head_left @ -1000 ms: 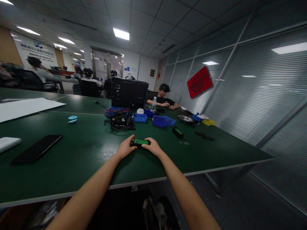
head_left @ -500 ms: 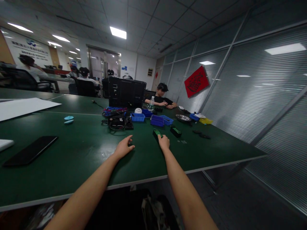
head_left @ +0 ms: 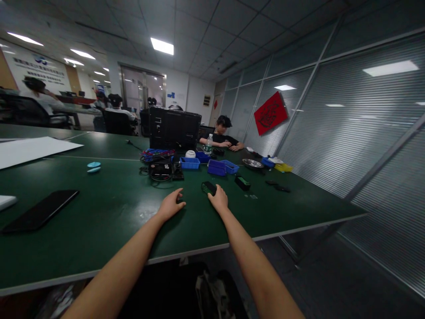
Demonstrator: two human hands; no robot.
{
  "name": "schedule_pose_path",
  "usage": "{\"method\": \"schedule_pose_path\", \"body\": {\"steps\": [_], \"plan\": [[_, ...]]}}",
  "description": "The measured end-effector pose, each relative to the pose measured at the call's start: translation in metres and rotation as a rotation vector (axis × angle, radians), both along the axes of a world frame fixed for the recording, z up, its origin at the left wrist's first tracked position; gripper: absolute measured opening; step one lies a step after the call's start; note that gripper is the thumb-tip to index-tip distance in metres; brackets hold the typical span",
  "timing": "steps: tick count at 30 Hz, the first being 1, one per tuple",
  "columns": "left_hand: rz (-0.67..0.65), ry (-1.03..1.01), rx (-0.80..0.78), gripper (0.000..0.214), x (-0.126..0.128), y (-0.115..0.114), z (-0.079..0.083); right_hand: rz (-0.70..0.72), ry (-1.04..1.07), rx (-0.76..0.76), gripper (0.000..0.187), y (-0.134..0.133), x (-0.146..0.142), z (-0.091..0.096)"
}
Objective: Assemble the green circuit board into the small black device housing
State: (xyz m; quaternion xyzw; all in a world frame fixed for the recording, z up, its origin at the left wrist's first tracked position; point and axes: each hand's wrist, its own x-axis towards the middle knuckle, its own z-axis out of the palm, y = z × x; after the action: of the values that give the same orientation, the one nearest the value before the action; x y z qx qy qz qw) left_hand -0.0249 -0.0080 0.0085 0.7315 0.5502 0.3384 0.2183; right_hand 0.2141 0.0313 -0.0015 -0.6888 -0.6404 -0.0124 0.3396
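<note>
My right hand (head_left: pixel 218 200) grips a small black module with a green board (head_left: pixel 207 187) and holds it low over the green table (head_left: pixel 109 212). My left hand (head_left: pixel 171 204) rests flat on the table just to the left, fingers apart, holding nothing. A second, similar black and green module (head_left: pixel 242 182) lies on the table a little farther right.
Blue bins (head_left: pixel 217 167), a coil of cables (head_left: pixel 161 171) and a black case (head_left: pixel 174 129) stand beyond my hands. A black phone (head_left: pixel 41 209) lies at the left, a metal dish (head_left: pixel 253 164) and a yellow bin (head_left: pixel 283 168) at the right. A person sits at the far end.
Both hands held the module a second ago. The left hand let go and stayed on the table. The right hand carried the module out to the right, then back toward the middle.
</note>
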Motion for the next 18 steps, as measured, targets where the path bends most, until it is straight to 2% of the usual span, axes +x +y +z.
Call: {"method": "schedule_pose_path", "body": {"steps": [5, 9, 12, 15, 18], "plan": [[-0.001, 0.007, 0.007, 0.063, -0.001, 0.0, 0.0, -0.02, -0.04, 0.025, 0.044, -0.003, 0.002, 0.006], [-0.012, 0.012, 0.016, 0.064, -0.001, 0.001, 0.0, -0.055, -0.195, 0.101, 0.043, -0.015, -0.006, 0.014], [-0.011, 0.018, 0.029, 0.064, -0.001, 0.001, 0.0, 0.028, -0.326, 0.119, 0.036, -0.023, -0.017, 0.018], [-0.012, 0.022, 0.038, 0.064, 0.0, 0.001, 0.0, 0.137, -0.344, 0.149, 0.04, -0.028, -0.026, 0.02], [-0.018, 0.019, 0.043, 0.064, 0.0, 0.001, -0.001, 0.117, -0.281, 0.149, 0.046, -0.029, -0.029, 0.023]]}}
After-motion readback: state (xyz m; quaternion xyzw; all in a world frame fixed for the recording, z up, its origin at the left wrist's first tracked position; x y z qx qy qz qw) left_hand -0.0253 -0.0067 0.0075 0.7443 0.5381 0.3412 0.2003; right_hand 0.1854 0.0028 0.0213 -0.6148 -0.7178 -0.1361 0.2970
